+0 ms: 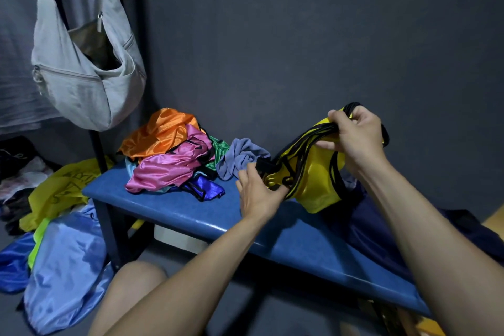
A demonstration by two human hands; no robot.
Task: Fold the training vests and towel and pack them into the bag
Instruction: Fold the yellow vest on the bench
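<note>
Dark grey walls stand behind a blue worktop [191,210]. Over its right part, a shiny yellow vest [313,180] with black edging is held up, all bunched. The right hand [354,131] grips the top of the vest, fingers curled round a bundle of its black straps. The left hand [259,194] pinches the vest's lower left edge. Left of the vest lies a crumpled grey-blue towel [240,158]. Further left is a pile of shiny vests [169,155] in orange, pink, green and blue. Under the vest, dark navy cloth [381,226] lies on the worktop. A pale grey bag [81,82] hangs on the wall, far to the upper left of the vest.
</note>
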